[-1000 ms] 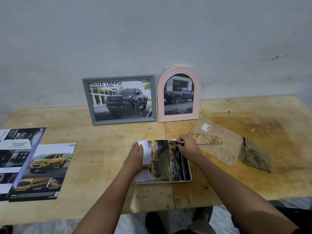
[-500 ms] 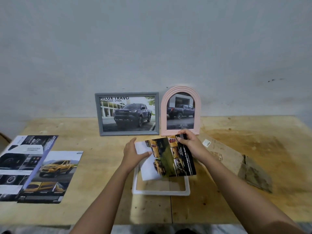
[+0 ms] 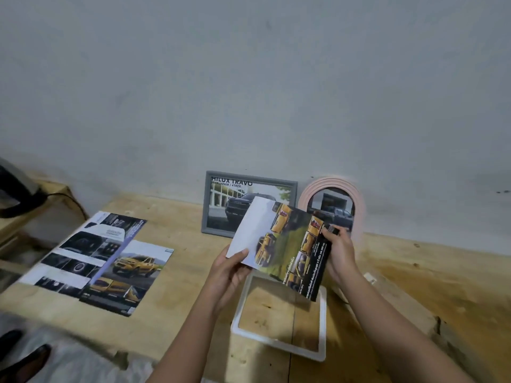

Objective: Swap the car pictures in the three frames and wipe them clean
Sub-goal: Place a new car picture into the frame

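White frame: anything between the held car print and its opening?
Nothing visible. The white frame lies flat on the table, its opening showing bare wood. The car print, held by the left hand and right hand, hangs tilted over the frame's far edge, which it hides.

The light is dim, flat and cool, spread evenly over the grey wall (image 3: 249,78), which darkens a little toward the corners. Shadows are soft; a faint one falls on the counter (image 3: 188,272) inside the white frame (image 3: 322,327), under the raised car picture (image 3: 282,244). Motion blur smears the whole view, doubling the rim of the pink arched frame (image 3: 329,180) and washing out the car brochures (image 3: 96,258). Wide-angle distortion tilts and bends the counter's edges.
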`<action>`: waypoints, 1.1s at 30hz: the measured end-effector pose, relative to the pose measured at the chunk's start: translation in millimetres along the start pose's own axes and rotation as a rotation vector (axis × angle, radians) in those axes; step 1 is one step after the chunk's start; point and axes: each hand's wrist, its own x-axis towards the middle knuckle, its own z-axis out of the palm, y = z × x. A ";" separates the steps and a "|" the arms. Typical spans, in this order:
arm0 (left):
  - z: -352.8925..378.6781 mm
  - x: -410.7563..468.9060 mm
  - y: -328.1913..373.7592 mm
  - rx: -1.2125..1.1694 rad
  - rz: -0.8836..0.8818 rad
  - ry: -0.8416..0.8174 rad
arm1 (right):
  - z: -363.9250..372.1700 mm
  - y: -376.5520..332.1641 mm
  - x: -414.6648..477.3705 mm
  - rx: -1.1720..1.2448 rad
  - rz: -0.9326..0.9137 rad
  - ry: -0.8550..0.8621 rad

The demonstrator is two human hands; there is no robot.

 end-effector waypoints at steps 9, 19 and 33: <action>-61.7 -17.8 13.5 -0.282 0.033 0.284 | 61.6 78.8 -14.6 -0.032 0.174 0.081; -225.3 -7.5 106.4 0.221 -0.117 0.360 | 265.6 186.3 -29.0 -0.113 0.266 0.013; -440.3 -0.3 246.6 0.973 -0.022 0.695 | 440.9 294.2 -73.4 -1.120 0.231 -0.783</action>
